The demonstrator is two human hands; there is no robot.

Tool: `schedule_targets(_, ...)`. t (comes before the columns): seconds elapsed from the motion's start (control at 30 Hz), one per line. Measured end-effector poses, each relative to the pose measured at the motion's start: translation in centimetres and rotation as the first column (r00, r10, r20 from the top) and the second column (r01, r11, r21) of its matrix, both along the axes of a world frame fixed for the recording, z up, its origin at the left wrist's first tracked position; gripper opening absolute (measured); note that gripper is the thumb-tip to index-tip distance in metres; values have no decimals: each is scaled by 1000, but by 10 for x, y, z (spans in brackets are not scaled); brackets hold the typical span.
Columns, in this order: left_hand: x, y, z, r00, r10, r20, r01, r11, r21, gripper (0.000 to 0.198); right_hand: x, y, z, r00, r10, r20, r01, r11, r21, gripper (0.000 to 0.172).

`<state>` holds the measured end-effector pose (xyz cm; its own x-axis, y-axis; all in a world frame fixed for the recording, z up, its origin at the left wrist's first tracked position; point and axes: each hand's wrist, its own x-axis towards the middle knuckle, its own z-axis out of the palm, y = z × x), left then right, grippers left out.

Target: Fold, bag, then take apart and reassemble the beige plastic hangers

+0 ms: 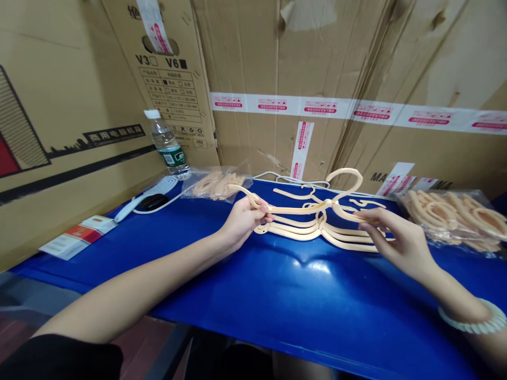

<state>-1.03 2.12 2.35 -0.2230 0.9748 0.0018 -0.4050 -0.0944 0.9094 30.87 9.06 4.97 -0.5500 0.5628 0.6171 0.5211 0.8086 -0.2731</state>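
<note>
A beige plastic clothes hanger (295, 210) is held up between my hands, its hook rising at the back. My left hand (246, 219) pinches its left arm, whose tip sticks out past my fingers. On the right arm of the same hanger, my right hand (400, 237) closes thumb and fingers. Beneath it several matching hangers (295, 232) lie nested on the blue table (237, 295). Behind the held one are further hanger parts (295, 194), partly hidden, so I cannot tell how they fit together.
Clear bags of beige hangers (216, 184) lie at the back left and, as another bag (451, 216), at the right. A water bottle (170, 145), a fly-swatter-like white thing (146, 196), a dark mouse-like object (154, 202) and a card (79, 236) sit left. Cardboard boxes (257, 58) wall the back.
</note>
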Motion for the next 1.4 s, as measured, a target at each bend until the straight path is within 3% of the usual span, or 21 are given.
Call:
schedule_targets(0.3,4,-2,7,996,-1,84,4,999,-35,8,3,-2,7,999,9,50,-11,999,44,22)
schedule_targets(0.37,9,-10,7,997,-81,-12,81,996,-48,4,5,-3,10,999,-30,27,30,1000,-1,26)
schedule_targets(0.43,18,-23,4,941,-194,-278,205,979,8,16,8,-4,14,999,-48,9,48,995,-92,31)
schedule_targets(0.47,23,-31,1,850,-205,-485,280,956,88,18,9,-5,16,999,-39,7,39,988,-148,33)
schedule_targets(0.5,28,-40,-1,705,-164,-690,381,908,173,21,10,-5,18,1000,-17,6,18,979,-205,34)
schedule_targets(0.53,33,-48,-4,519,-126,-845,537,817,208,26,10,-5,19,1000,12,6,-10,966,-260,35)
schedule_targets(0.6,41,-62,-8,273,44,-961,700,676,230,34,10,-6,21,997,73,10,-64,929,-363,37)
schedule_targets(0.67,45,-68,-12,136,151,-979,755,624,201,39,9,-7,22,992,124,32,-95,879,-468,35)
schedule_targets(0.8,44,-65,-14,16,253,-967,719,670,187,38,8,-8,22,966,237,99,-110,728,-677,25)
schedule_targets(0.87,43,-63,-14,-11,268,-963,707,683,182,37,9,-6,20,947,283,149,-96,696,-711,22)
schedule_targets(1.0,42,-64,-14,-47,264,-963,709,688,154,37,15,0,14,902,247,354,-10,831,-556,8)
schedule_targets(1.07,43,-64,-15,-67,268,-961,699,700,146,39,17,3,11,879,213,426,29,869,-494,4)
schedule_targets(1.27,41,-61,-19,-151,283,-947,666,737,114,47,15,6,9,846,206,491,17,911,-411,7)
schedule_targets(1.4,39,-60,-20,-196,286,-938,634,767,101,50,15,8,7,826,147,544,104,909,-403,9)
